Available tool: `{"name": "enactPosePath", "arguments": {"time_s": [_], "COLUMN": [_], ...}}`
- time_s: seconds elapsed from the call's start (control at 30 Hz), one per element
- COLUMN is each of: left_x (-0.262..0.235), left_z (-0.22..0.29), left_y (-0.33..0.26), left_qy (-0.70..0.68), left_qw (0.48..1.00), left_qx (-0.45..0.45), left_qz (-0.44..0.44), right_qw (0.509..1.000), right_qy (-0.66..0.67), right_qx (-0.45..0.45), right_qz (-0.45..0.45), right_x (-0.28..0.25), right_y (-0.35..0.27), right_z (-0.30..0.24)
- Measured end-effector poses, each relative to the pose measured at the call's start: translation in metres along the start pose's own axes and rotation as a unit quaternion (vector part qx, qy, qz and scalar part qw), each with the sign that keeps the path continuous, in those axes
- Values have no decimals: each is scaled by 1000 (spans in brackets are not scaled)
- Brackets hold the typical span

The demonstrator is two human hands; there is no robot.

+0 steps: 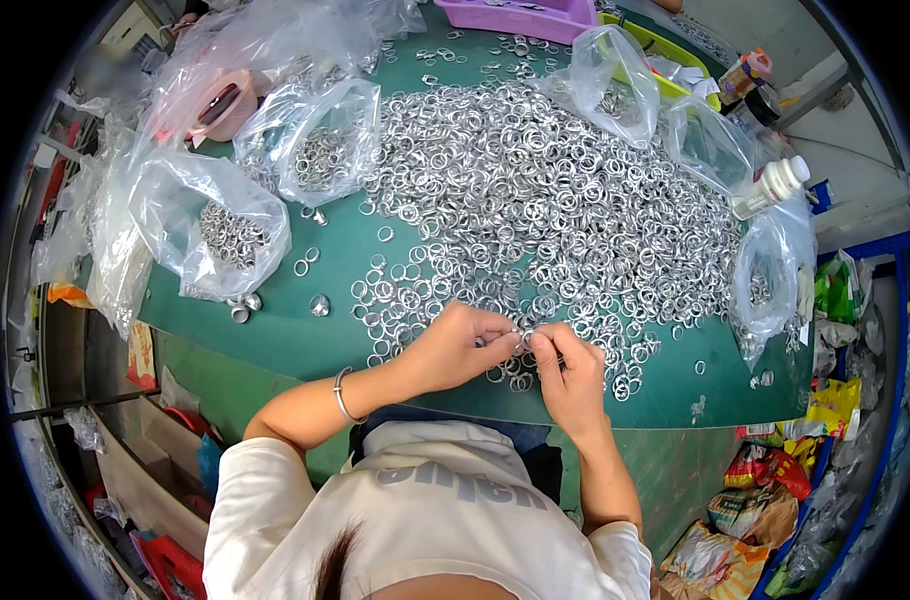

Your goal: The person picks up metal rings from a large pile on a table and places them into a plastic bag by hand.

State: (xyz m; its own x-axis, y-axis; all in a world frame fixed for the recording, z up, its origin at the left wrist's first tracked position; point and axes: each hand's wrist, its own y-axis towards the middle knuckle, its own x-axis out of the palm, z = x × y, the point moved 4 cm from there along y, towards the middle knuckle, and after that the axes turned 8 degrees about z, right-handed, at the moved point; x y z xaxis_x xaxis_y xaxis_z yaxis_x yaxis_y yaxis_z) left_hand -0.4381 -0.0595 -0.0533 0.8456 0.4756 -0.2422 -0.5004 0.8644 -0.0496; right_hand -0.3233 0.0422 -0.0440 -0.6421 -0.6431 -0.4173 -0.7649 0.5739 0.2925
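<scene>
My left hand point(463, 345) and my right hand point(569, 372) meet over the near edge of the table, thumbs and forefingers pinched. Between their fingertips is a small silver metal ring point(523, 338), partly hidden by the fingers. Just beyond them spreads a large heap of similar silver rings point(535, 180), with loose ones scattered around its near side. A thin metal bangle circles my left wrist.
Clear plastic bags point(165, 205) holding rings stand left of the heap, near a pink basket point(237, 108). A purple tray point(520, 18) and a green tray point(700, 65) lie at the far side. A white bottle point(775, 187) stands at right, above shelves point(900, 330) of packages.
</scene>
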Motion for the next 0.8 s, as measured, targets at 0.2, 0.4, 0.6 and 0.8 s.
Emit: {"name": "enactPosePath", "arguments": {"time_s": [0.2,0.4,0.6,0.8], "left_x": [1,3,20,46], "left_z": [-10,-14,-11,13], "left_y": [-1,5,8,16], "left_qy": [-125,-82,-37,-35], "left_qw": [979,984,994,986], "left_qx": [-161,-157,-102,-96], "left_qz": [-25,-5,-13,-132], "right_qw": [981,980,999,975], "right_qy": [118,-143,-4,-129], "right_qx": [154,135,33,105], "right_qz": [-9,41,43,148], "right_x": [-4,-25,-10,-75], "right_y": [-1,11,-5,-30], "right_z": [1,42,14,40]}}
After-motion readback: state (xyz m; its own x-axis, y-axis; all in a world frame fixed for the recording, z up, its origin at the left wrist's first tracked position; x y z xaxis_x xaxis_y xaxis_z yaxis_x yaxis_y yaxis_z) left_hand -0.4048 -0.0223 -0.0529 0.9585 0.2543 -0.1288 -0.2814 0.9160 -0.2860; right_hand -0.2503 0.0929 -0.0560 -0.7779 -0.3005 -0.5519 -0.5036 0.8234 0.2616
